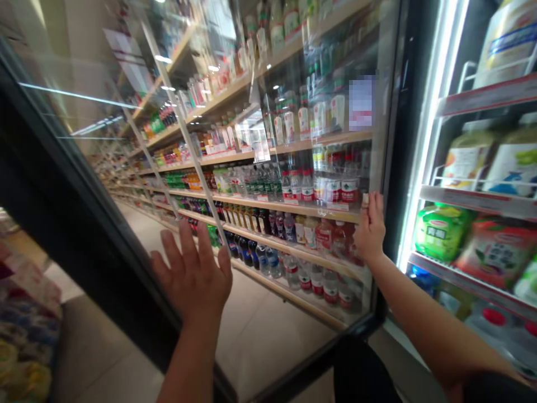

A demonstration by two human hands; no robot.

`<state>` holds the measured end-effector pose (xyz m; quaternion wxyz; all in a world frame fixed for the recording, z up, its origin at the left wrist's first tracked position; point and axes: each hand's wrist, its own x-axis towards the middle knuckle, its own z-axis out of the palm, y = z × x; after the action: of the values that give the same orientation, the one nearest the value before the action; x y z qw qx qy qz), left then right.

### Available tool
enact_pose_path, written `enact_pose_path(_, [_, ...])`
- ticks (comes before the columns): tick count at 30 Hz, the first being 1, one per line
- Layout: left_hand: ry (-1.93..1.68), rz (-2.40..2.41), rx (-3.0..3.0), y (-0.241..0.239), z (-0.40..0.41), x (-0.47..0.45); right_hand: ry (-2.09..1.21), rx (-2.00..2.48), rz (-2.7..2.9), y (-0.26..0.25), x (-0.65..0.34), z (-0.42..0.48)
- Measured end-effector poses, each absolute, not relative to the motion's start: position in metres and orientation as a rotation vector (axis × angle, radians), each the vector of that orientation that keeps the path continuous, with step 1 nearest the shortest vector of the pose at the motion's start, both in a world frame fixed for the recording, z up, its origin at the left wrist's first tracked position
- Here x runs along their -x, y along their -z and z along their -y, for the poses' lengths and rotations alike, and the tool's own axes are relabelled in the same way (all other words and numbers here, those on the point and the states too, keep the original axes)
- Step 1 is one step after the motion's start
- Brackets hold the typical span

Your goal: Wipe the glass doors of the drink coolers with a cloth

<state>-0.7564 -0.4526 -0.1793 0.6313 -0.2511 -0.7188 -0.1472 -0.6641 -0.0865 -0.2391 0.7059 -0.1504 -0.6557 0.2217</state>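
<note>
A tall glass cooler door point(268, 168) with a black frame fills the middle of the view, and its pane reflects store shelves full of bottles. My left hand point(193, 274) lies flat against the lower glass with its fingers spread. My right hand point(370, 226) rests on the pane beside the door's right edge, fingers stretched upward and held together. Neither hand holds anything.
To the right, the lit cooler interior has wire shelves point(478, 201) carrying green juice bottles point(440, 229) and other drinks. The door's dark frame point(54, 201) slants across the left. Packaged goods point(20, 330) sit at the bottom left above a tiled floor point(100, 352).
</note>
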Motion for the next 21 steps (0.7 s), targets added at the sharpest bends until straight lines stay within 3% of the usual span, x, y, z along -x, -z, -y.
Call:
enact_pose_path(11, [0.378,1.642,0.574,0.182,0.452,0.76,-0.299,0.137,1.542,0.169,0.669,0.072])
enact_pose_path(16, [0.409,1.666,0.577,0.182,0.451,0.758,-0.254,0.083,1.617,0.233,0.66,0.089])
enact_pose_path(21, [0.372,1.665,0.551,0.181,0.451,0.754,-0.429,0.293,1.528,0.29,0.66,0.088])
